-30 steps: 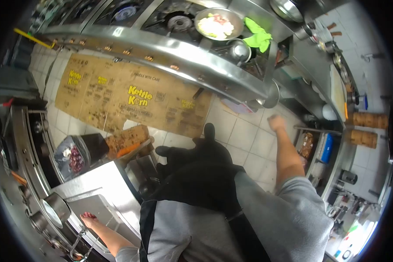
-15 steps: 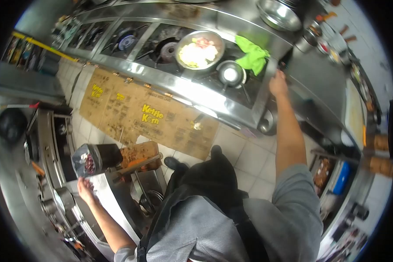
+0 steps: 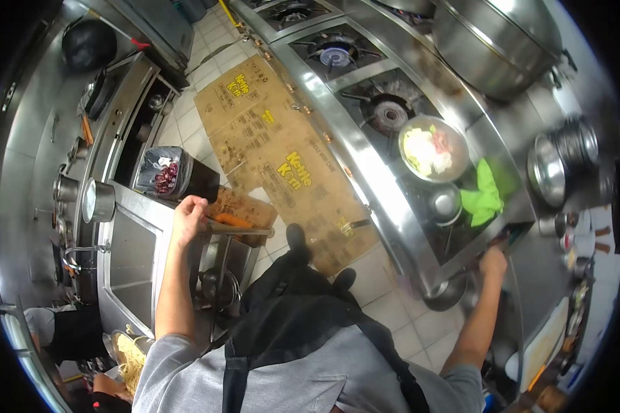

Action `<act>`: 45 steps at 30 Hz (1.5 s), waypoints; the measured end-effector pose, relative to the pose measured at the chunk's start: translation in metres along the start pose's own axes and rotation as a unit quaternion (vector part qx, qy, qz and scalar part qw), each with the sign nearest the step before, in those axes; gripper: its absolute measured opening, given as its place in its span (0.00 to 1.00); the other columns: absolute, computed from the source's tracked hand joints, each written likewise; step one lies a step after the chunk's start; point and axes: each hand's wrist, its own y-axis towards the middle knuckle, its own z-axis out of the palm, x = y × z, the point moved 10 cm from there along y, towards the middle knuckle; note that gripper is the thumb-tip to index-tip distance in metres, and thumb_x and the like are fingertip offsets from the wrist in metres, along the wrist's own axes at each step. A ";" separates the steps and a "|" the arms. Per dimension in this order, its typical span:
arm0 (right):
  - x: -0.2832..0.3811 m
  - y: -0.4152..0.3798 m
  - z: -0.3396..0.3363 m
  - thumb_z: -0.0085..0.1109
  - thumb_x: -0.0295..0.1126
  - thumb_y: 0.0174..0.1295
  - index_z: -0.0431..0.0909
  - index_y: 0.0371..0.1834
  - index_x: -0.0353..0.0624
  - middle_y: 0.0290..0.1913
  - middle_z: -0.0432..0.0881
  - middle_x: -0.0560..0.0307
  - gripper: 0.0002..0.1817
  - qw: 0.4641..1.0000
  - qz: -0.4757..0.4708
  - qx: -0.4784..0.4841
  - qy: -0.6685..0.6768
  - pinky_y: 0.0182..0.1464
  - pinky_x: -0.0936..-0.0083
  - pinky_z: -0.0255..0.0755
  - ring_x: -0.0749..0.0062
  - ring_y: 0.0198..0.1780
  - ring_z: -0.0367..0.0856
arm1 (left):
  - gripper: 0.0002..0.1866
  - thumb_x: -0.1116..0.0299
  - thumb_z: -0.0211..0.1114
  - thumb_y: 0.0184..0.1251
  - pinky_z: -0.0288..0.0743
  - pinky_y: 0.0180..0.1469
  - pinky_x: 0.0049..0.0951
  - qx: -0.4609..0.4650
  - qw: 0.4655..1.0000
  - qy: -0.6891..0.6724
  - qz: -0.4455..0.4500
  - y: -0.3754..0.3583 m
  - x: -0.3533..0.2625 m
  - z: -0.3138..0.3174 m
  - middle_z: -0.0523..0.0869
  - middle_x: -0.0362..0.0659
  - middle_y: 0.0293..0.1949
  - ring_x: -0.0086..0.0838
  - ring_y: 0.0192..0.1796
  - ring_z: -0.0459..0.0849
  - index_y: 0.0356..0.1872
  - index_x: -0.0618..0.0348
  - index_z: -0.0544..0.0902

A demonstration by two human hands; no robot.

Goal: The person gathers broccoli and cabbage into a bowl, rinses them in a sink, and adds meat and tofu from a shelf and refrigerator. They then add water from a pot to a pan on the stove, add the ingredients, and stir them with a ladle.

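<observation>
Two hands show: left hand point(image 3: 189, 215) loosely closed, right hand point(image 3: 493, 263) blurred (can't tell grip).

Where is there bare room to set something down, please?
The steel counter between the right hand and pale board looks bare; so does the steel top beside the pot. The stove is crowded at its near end: food pan, small pan and green cloth.

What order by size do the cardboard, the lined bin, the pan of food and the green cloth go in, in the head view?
1. Cardboard, clearly largest
2. Lined bin and pan of food: too alike to rank
3. Green cloth, smallest
</observation>
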 end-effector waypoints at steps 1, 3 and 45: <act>-0.001 -0.002 0.013 0.61 0.29 0.54 0.86 0.39 0.40 0.47 0.86 0.45 0.11 0.996 -0.030 0.026 -0.082 0.52 0.63 0.78 0.52 0.51 0.84 | 0.08 0.64 0.62 0.71 0.73 0.34 0.21 0.005 1.000 0.005 0.008 0.009 -0.006 0.005 0.81 0.36 0.27 0.16 0.28 0.75 0.36 0.57 0.79; 0.002 -0.031 0.058 0.64 0.34 0.51 0.88 0.39 0.47 0.49 0.86 0.51 0.12 0.951 -0.092 0.188 -0.229 0.53 0.64 0.77 0.57 0.54 0.84 | 0.09 0.66 0.61 0.71 0.74 0.34 0.22 0.016 0.999 -0.002 0.031 0.030 -0.016 0.014 0.82 0.37 0.27 0.19 0.30 0.79 0.35 0.62 0.79; 0.396 -0.310 0.036 0.54 0.54 0.63 0.80 0.37 0.31 0.30 0.83 0.41 0.29 0.359 0.772 -0.227 0.474 0.27 0.61 0.73 0.61 0.21 0.76 | 0.13 0.60 0.65 0.64 0.76 0.38 0.38 0.390 0.815 0.252 0.346 0.650 -0.291 0.167 0.84 0.50 0.29 0.43 0.34 0.84 0.29 0.61 0.82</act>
